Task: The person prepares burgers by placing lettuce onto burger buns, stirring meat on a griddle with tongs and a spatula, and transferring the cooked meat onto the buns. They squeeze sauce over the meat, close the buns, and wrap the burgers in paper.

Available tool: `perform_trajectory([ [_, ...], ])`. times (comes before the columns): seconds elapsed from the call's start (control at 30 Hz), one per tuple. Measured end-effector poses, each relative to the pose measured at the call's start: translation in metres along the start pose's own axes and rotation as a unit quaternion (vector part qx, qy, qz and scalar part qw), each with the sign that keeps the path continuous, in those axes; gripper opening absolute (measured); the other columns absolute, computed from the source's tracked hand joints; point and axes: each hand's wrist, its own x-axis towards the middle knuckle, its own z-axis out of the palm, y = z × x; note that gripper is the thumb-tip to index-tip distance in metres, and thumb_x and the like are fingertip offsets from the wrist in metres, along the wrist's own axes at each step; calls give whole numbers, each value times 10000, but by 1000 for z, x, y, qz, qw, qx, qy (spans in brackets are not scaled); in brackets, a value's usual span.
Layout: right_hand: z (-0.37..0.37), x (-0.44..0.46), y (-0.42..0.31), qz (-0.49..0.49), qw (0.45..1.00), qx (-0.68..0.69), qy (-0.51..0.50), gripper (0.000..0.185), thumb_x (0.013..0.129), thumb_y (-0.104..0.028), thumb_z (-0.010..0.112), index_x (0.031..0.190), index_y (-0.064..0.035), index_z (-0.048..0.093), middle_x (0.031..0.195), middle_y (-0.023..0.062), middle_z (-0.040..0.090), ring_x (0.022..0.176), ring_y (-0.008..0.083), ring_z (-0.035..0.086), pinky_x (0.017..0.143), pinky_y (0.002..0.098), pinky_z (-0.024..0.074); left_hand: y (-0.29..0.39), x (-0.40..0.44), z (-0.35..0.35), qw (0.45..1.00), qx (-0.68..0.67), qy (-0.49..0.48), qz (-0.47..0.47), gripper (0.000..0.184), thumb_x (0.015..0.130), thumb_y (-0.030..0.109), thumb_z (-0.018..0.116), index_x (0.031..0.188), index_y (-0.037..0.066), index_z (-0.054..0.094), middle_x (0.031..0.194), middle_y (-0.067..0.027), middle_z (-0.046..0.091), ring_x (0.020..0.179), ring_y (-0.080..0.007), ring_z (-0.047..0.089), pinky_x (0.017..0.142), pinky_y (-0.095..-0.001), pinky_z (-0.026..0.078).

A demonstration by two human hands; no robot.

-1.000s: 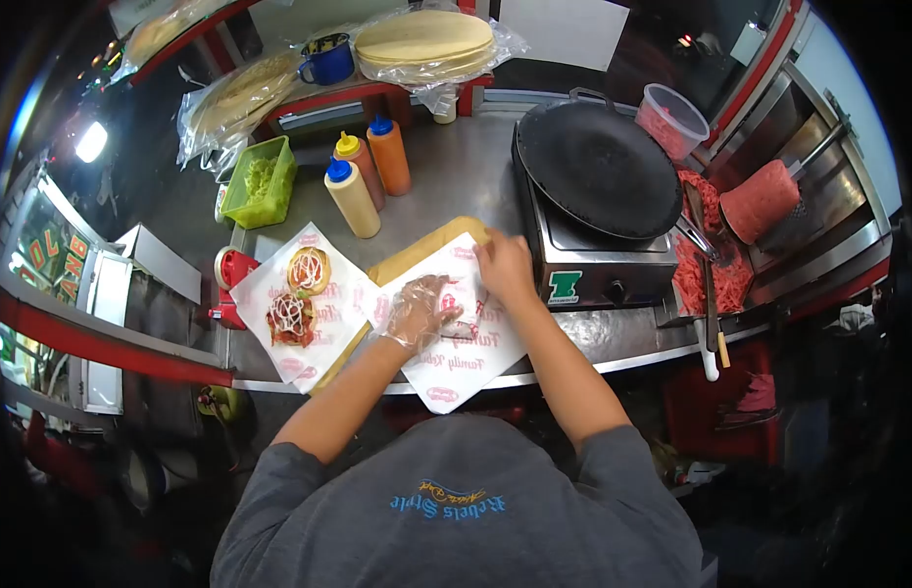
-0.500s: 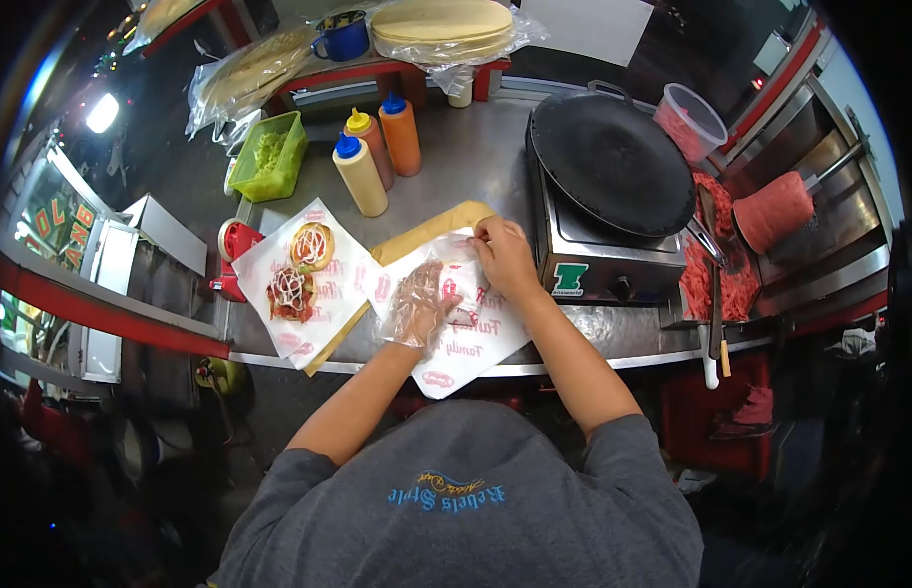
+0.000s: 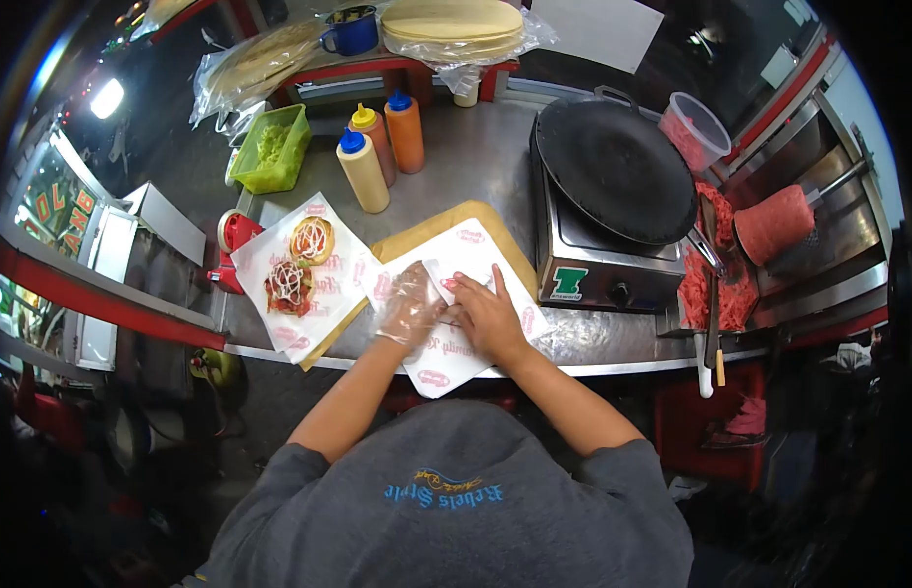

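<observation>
Printed white wrapping paper (image 3: 468, 237) lies on a brown board (image 3: 510, 235) at the counter's front. My left hand (image 3: 413, 304), in a clear plastic glove, curls at a small folded flap of paper; motion blurs its fingertips. My bare right hand (image 3: 490, 318) rests against the flap's other side, index finger stretched up and fingers apart. To the left, a second printed sheet (image 3: 323, 279) carries a round bun half (image 3: 312, 240) and a topped bun half (image 3: 289, 287), both streaked with white sauce.
Behind stand three squeeze bottles (image 3: 366, 171) and a green tub (image 3: 289, 147) of shredded greens. A black griddle (image 3: 613, 167) sits on a stove at right, beside shredded red meat (image 3: 740, 289), a meat spit (image 3: 774, 225) and a knife (image 3: 706, 367). Flatbreads (image 3: 451, 22) are stacked at the back.
My right hand has come down from the paper's upper edge to beside my left hand. The paper's far corner now lies flat on the board.
</observation>
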Motion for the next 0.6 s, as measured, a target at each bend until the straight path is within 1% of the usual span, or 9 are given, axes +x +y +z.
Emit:
perform_trajectory([
  [0.07, -14, -1, -11, 5, 999, -13, -45, 331, 888, -111, 723, 1198, -47, 625, 1310, 113, 665, 1377, 251, 543, 1246, 652, 139, 14, 8, -40, 985, -147, -13, -86, 727, 947, 405, 708, 1451, -63, 473, 1425, -289, 547, 1343, -403, 529, 1146, -462, 400],
  [0.17, -24, 8, 3, 6, 992, -23, -124, 338, 892, -106, 703, 1220, -77, 630, 1378, 105, 620, 1424, 235, 485, 1258, 643, 108, -11, 35, -36, 983, -162, 82, -21, 678, 957, 469, 681, 1384, -39, 543, 1354, -268, 606, 1241, -399, 601, 1071, -437, 470],
  [0.23, -29, 16, 20, -44, 987, -40, -146, 350, 891, -93, 689, 1236, -101, 630, 1320, 101, 645, 1415, 240, 496, 1261, 643, 103, 4, 54, -49, 970, -223, -73, -65, 687, 958, 512, 664, 1375, -24, 558, 1366, -235, 609, 1244, -355, 608, 1061, -429, 480],
  [0.27, -30, 17, 29, -53, 989, -53, -127, 313, 879, -66, 672, 1188, -110, 661, 1243, 95, 682, 1377, 272, 523, 1257, 641, 116, 3, 63, -52, 969, -168, -178, -22, 727, 957, 578, 628, 1403, 8, 560, 1450, -203, 565, 1273, -320, 596, 1063, -425, 480],
  [0.3, -38, 21, 27, -20, 993, -62, -100, 298, 875, -56, 669, 1169, -100, 671, 1213, 107, 691, 1346, 295, 542, 1245, 621, 166, 0, 60, -37, 990, -16, -123, 71, 843, 870, 646, 708, 1383, -7, 562, 1360, -214, 634, 1138, -340, 673, 985, -404, 527],
  [0.37, -51, 30, 12, 30, 995, -77, -47, 270, 867, -37, 662, 1132, -79, 690, 1154, 130, 711, 1282, 342, 578, 1222, 581, 268, -4, 52, -24, 994, -42, -88, 52, 876, 871, 692, 678, 1416, 18, 552, 1357, -205, 642, 1186, -349, 659, 995, -433, 529],
  [0.43, -28, 26, 17, 104, 991, 32, 82, 222, 910, -12, 634, 1121, -36, 700, 1104, 145, 729, 1143, 328, 659, 1100, 473, 448, -14, 40, 0, 994, 42, 7, 105, 869, 879, 700, 663, 1422, 30, 564, 1318, -210, 663, 1240, -338, 635, 1048, -428, 501],
  [0.5, 1, 51, -11, 193, 945, 242, 101, 224, 975, -36, 610, 1183, 9, 682, 1101, 147, 733, 1067, 246, 692, 987, 370, 520, -5, 35, -23, 996, -53, -65, 29, 778, 929, 683, 562, 1380, 51, 610, 1432, -184, 602, 1318, -326, 579, 1132, -427, 434],
  [0.6, 38, 123, -93, 204, 864, 450, -95, 358, 1000, -76, 654, 1333, 51, 614, 1144, 128, 713, 1058, 180, 682, 959, 320, 527, -19, 37, -22, 980, -92, -169, 39, 622, 935, 508, 635, 1345, 41, 618, 1325, -166, 654, 1267, -269, 600, 1115, -400, 442],
])
